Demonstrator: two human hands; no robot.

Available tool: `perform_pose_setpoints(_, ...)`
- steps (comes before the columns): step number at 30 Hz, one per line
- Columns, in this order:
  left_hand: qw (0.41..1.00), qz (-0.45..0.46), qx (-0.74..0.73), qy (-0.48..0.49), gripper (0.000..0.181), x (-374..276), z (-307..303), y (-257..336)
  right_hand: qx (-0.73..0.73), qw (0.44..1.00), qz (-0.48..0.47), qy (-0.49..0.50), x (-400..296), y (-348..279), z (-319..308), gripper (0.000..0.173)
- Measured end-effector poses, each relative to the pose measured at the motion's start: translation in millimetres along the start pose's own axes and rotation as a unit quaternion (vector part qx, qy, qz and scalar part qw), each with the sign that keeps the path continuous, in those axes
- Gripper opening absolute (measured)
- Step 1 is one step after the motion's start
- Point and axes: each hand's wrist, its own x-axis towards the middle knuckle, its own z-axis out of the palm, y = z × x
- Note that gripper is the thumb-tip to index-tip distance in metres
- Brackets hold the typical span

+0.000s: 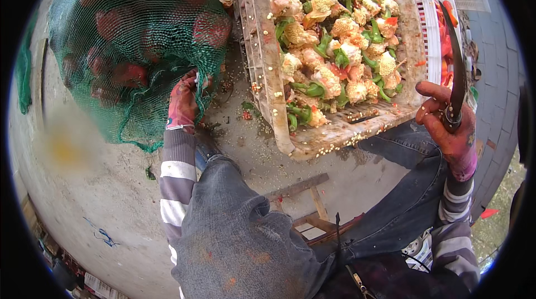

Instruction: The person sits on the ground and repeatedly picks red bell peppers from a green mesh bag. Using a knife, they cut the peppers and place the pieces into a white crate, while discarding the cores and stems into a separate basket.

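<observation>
My left hand, in a stained pinkish glove, grips the edge of a green mesh bag. Strands of netting partly cover its fingertips. Red peppers show through the mesh. On the other side, my right hand, also gloved, holds a knife with a curved dark blade pointing away from me. Between the hands sits a dirty plastic crate, tilted, filled with cut pepper cores bearing green stems and pale seeds. The right hand is just beside the crate's near right corner.
A white plastic basket with red pepper pieces stands beyond the crate's right side. Loose seeds lie on the concrete floor. A wooden frame is between my legs. Blue string lies at lower left.
</observation>
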Motion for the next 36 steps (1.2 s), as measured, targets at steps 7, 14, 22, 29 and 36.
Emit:
perform_pose_setpoints(7,0.96,-0.089,-0.24,0.11,0.022,19,-2,7,0.006,1.0,-0.01,-0.002,0,5,-3,0.042)
perform_pose_setpoints(14,0.981,-0.018,0.186,-0.047,0.039,84,21,20,0.018,0.998,0.054,-0.031,0,-3,-2,0.042)
perform_pose_setpoints(22,0.884,-0.012,0.437,-0.166,0.045,112,46,25,-0.018,1.0,0.009,-0.01,3,-2,2,0.035)
perform_pose_setpoints(29,0.941,-0.04,0.322,-0.094,0.053,32,-7,5,0.007,0.999,-0.039,-0.008,-9,-10,-10,0.03)
perform_pose_setpoints(36,0.872,-0.189,-0.439,0.104,0.073,-165,-102,-3,-0.017,0.985,-0.171,-0.007,-31,-17,-5,0.035)
